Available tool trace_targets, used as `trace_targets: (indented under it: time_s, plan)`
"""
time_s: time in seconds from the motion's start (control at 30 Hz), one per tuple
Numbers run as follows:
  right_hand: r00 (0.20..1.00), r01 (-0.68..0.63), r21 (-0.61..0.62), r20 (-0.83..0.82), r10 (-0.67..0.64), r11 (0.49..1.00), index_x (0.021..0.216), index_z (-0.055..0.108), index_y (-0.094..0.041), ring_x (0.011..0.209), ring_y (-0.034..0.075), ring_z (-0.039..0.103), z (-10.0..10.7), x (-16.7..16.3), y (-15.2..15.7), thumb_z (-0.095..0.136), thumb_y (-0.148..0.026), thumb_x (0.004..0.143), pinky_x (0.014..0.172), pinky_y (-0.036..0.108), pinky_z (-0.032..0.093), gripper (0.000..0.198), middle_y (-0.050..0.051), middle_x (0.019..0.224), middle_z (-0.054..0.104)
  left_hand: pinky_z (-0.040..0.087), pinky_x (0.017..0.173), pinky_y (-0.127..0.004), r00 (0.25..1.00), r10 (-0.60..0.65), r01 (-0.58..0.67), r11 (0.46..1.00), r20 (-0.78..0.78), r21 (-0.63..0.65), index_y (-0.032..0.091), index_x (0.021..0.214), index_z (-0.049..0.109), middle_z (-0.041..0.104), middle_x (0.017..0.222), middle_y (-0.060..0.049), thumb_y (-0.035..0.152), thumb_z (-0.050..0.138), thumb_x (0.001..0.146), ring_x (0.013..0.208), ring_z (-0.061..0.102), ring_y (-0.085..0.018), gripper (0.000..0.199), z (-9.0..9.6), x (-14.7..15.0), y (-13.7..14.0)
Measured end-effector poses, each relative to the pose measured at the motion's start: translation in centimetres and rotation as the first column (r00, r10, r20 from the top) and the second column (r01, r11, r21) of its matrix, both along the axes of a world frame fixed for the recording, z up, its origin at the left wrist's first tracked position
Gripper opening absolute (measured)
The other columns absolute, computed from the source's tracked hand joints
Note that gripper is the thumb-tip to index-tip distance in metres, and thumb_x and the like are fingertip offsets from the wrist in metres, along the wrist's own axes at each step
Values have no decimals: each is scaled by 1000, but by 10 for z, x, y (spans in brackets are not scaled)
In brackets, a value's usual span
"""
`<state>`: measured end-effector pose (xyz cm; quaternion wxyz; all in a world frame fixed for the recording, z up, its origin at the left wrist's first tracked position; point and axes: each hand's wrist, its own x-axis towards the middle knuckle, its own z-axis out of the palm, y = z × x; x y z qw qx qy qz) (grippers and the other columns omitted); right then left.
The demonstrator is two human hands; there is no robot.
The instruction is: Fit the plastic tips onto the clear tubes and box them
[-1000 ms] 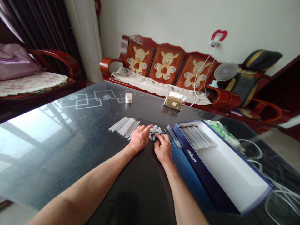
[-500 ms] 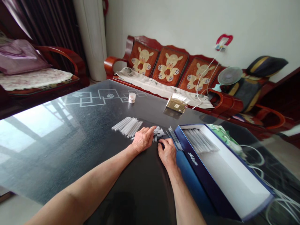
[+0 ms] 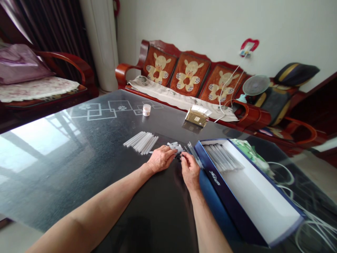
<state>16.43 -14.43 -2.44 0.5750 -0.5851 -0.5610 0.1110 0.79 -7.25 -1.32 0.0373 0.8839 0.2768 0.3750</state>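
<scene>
My left hand (image 3: 162,158) is closed, fingers curled, beside a small heap of short white pieces (image 3: 176,146). A pale pointed end, like a pen's tip, pokes out on its left side; the rest is hidden in the hand. My right hand (image 3: 190,170) pinches a small black piece (image 3: 182,155) between thumb and forefinger, close to the left fingertips. More small black pieces (image 3: 178,157) lie on the table between the hands. White translucent pen barrels (image 3: 141,142) lie side by side at the left. Thin pen refills (image 3: 194,154) rest against the box, right of the heap.
A long blue box (image 3: 252,196) with a white inside holds several clear pens (image 3: 223,157) at its far end. Beyond it are a green-white plastic bag (image 3: 250,154) and white cables (image 3: 289,191). Farther back stand a small round tub (image 3: 146,110) and a gold tissue pack (image 3: 196,117).
My left forefinger, stretched out before, is now curled in. The right hand has lifted slightly and moved a little right, a black piece now showing in its pinch. The view shifted slightly.
</scene>
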Motion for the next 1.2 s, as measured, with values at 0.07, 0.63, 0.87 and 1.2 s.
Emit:
trace_targets:
  time_s: [0.07, 0.63, 0.87, 1.2]
  plan:
    - [996, -19, -37, -83, 16, 999, 102, 63, -19, 83, 20, 69, 3, -2, -1, 56, -31, 85, 79, 35, 57, 22, 9, 96, 71, 50, 75, -30, 1000, -23, 23, 1000, 4, -6, 17, 111, 62, 65, 87, -7, 28, 41, 96, 80, 58, -18, 29, 0, 0, 0]
    - [960, -63, -115, -279, 28, 991, 97, 64, -18, 83, 21, 68, -3, -8, 7, 64, -37, 77, 81, 37, 55, 27, 7, 92, 71, 49, 73, -29, 998, -62, 62, 997, 4, -41, 17, 108, 62, 63, 86, -6, 29, 40, 96, 79, 57, -17, 27, 0, 0, -1]
    - [956, -90, -149, -290, 43, 985, 96, 67, -18, 82, 21, 69, -2, -10, 8, 66, -38, 76, 80, 36, 57, 28, 6, 91, 73, 45, 75, -31, 997, -58, 58, 998, -57, -11, 19, 109, 64, 61, 81, -5, 31, 39, 96, 76, 54, -18, 30, -2, -1, 2]
    - [964, -72, -160, -265, 28, 984, 96, 70, -18, 75, 22, 71, 2, -12, 9, 62, -40, 77, 71, 35, 60, 30, 7, 84, 75, 40, 77, -34, 994, -7, 6, 1000, -105, -10, 18, 106, 65, 60, 80, -7, 30, 38, 97, 76, 51, -19, 32, -1, 1, 2]
